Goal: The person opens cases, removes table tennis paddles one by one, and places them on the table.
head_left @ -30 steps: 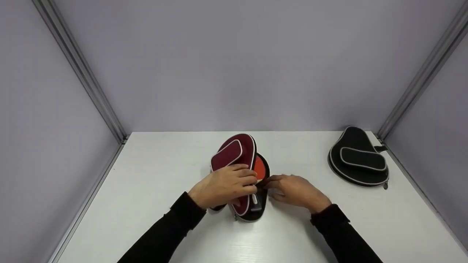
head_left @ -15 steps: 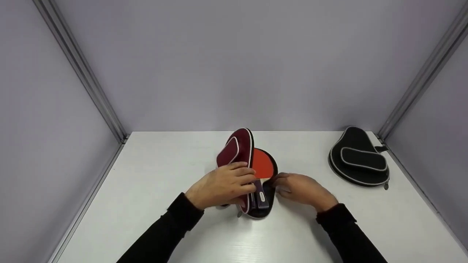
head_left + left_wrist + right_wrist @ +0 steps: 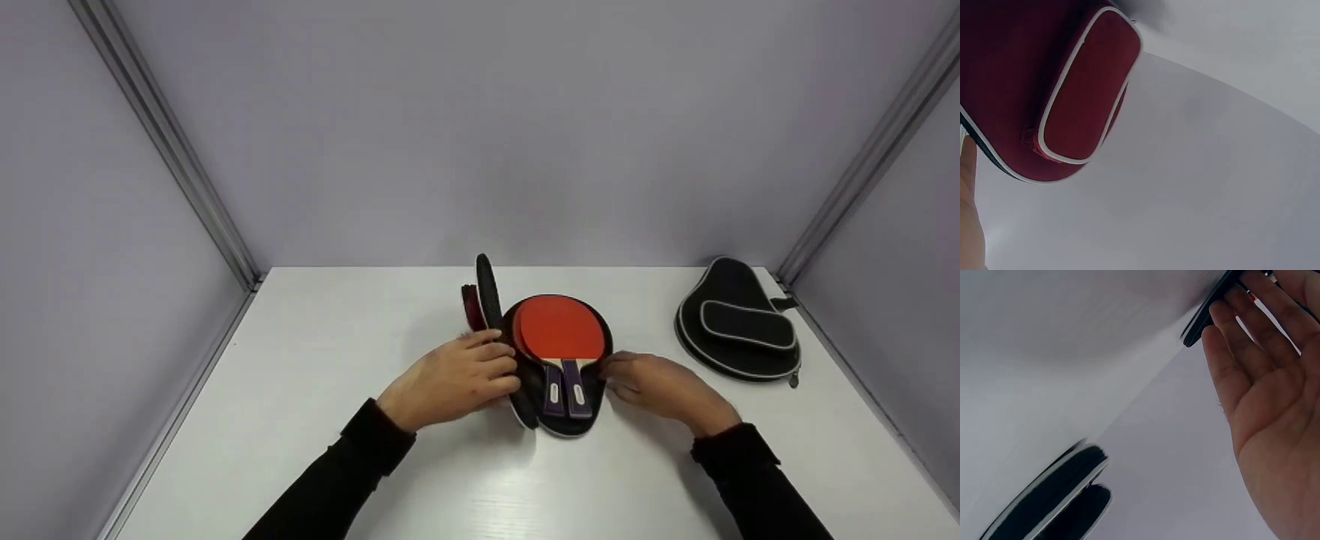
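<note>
A maroon table tennis paddle case (image 3: 994, 84) with white piping is spread unzipped on the table. Two red paddles (image 3: 561, 328) with dark purple handles lie overlapped in its black lower half. My left hand (image 3: 452, 381) grips the case's raised flap (image 3: 488, 292), which stands nearly upright, its black lining towards the paddles; the thumb is mostly hidden. Opposite, my right hand (image 3: 667, 386) pinches the right rim of the lower half near the handles. In the right wrist view the right hand's fingers (image 3: 1252, 332) reach to the dark case edge.
A black paddle case (image 3: 739, 322) with grey piping and a front pocket lies at the table's right rear. The white table (image 3: 330, 337) is bounded by grey panels (image 3: 480, 135) at the back and both sides.
The flap has swung up and left from over the paddles, uncovering both. The lower half and my right hand have shifted right; my left hand has hardly moved.
</note>
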Motion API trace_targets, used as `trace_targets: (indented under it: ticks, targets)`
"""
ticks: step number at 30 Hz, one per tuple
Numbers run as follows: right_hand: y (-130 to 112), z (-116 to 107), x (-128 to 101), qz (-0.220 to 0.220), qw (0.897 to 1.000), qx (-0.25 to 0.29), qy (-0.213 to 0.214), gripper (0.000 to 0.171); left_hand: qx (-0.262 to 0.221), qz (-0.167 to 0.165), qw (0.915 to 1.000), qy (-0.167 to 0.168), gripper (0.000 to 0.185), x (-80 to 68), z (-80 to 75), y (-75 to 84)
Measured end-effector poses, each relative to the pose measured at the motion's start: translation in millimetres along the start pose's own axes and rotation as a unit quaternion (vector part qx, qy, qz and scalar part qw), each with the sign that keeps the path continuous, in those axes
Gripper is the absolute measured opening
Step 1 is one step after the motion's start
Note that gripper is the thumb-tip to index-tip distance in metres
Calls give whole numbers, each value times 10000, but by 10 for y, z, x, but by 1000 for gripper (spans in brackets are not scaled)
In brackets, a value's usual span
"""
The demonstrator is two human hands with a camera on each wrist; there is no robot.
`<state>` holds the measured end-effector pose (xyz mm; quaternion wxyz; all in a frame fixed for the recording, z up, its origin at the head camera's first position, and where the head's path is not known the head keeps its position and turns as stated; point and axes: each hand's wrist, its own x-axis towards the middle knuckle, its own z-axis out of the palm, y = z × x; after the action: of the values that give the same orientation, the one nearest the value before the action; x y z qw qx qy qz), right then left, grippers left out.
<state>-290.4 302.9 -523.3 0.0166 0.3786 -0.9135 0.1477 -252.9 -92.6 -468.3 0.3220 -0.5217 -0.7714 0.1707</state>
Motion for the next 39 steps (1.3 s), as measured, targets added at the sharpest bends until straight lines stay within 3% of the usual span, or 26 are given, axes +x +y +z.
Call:
trace_targets:
  ticks: [5,13,21,26,31,39]
  targets:
    - [113,-73,-156,-9,10000,-72,-25,23,-45,-129,9999,-88,16,-55,66,20]
    - [250,-150,-359,-5,9996,-283,26,24,-426,-278,9969,-600,38,-122,118,67]
    - [222,-171,-416,116,9982,-581,122,22,-908,-696,9876,-1078,50,-113,206,65]
    - [173,-177,-411,283,9978,-595,-94,28,-1133,-1053,9794,-1296,54,-86,256,51]
    - [134,-165,-382,277,9975,-598,-257,37,-1591,-1356,9642,-1630,59,-102,322,44]
    - [110,-103,-354,267,9976,-573,-295,42,-2620,-1790,9207,-2273,74,-197,466,72]
